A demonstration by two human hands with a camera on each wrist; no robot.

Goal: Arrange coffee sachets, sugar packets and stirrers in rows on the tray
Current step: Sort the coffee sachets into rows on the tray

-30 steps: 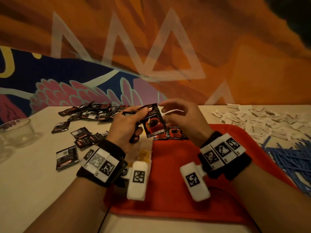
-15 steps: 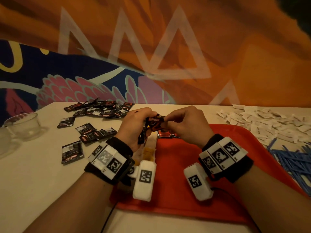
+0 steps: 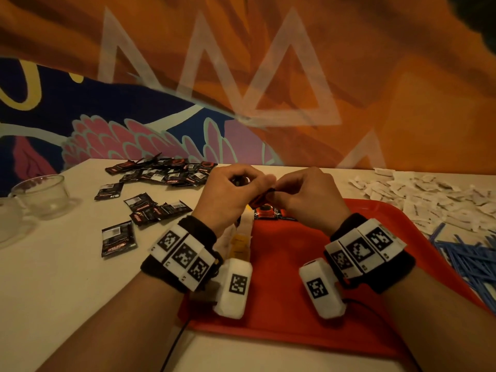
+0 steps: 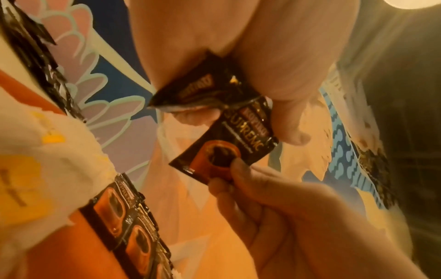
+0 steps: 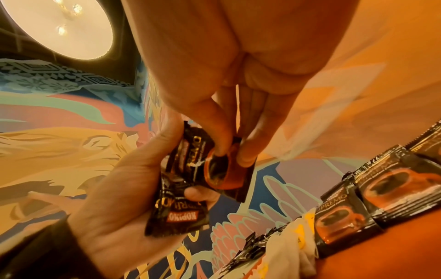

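Sachet (image 4: 229, 143) pinched between both hands: "SUPREMO" in gold up its dark face, a small red brand patch above it, too blurred there to read. Second sachet (image 5: 177, 211) in the left hand (image 5: 114, 188): red patch reads "KOPIKO", upside down, gold lettering beside it partly legible. Row sachet (image 5: 339, 217) on the tray: "PREMO", first letters cut off. Loose sachets (image 3: 118, 238) on the table: red logo, illegible. Wristbands (image 3: 185, 255) carry black-and-white square codes, no words.
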